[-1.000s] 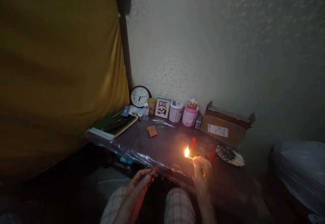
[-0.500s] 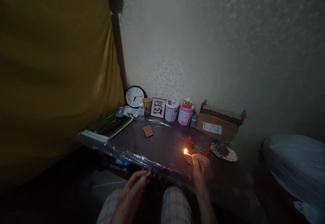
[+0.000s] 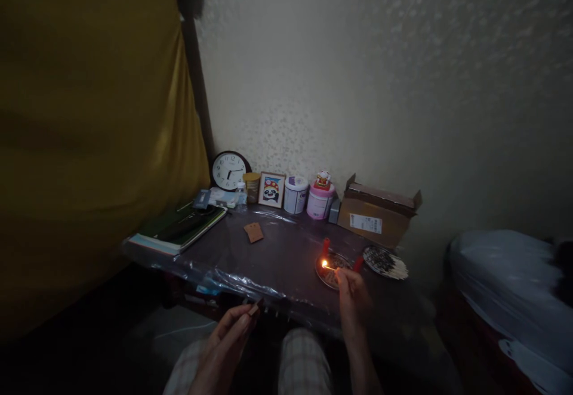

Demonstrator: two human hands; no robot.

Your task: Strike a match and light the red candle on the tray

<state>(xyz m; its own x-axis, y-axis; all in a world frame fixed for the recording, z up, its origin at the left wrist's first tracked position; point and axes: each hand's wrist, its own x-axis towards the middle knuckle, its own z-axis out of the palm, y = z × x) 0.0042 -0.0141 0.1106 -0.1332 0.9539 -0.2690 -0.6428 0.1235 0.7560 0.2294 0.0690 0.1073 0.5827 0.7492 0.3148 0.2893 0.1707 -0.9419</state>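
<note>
"What's biggest there?"

"The dark table (image 3: 277, 261), with plastic film shining along its near edge. A cardboard box (image 3: 387, 219) stands on its far right."

"And the hands?"

"The left hand (image 3: 227, 334) is at the near edge, the right hand (image 3: 353, 295) over the right part, both with fingers pinched."

"What's around the right one?"

"A round dish (image 3: 319, 275) just left of it, and a pile of matchsticks (image 3: 385, 262) farther right."

"Anything smaller?"

"Two red sticks: one (image 3: 326, 246) at the dish's far side, another (image 3: 358, 262) partly behind the right hand."

"What's the left gripping?"

"A small flat piece (image 3: 254, 310), too dark to identify."

"And the right?"

"A lit match (image 3: 331, 268), pointing left, its flame showing against the dish."
</note>
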